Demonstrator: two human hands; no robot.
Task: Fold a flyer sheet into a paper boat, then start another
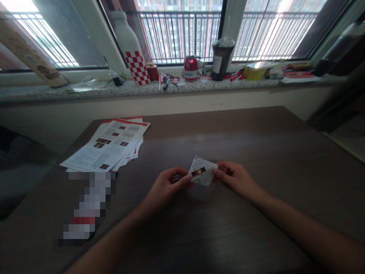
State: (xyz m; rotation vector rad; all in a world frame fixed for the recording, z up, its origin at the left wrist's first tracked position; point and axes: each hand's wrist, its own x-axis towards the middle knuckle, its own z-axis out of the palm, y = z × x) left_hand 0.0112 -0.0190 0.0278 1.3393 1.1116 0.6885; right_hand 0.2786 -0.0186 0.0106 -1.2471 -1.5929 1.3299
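A small piece of folded paper (203, 170), white with print and a dark picture strip, is held just above the brown table between my two hands. It is creased into a roughly diamond-like shape with a point at the top. My left hand (173, 180) pinches its left corner between thumb and fingers. On the opposite side, my right hand (232, 175) pinches the right corner, thumb in front. The fingertips behind the paper are partly hidden.
A stack of printed sheets (108, 144) lies at the table's back left, with a blurred-out object (88, 205) in front of it. On the windowsill stand a checkered bottle (137, 64), a red can (191, 69), a dark cup (222, 61) and a yellow container (254, 72).
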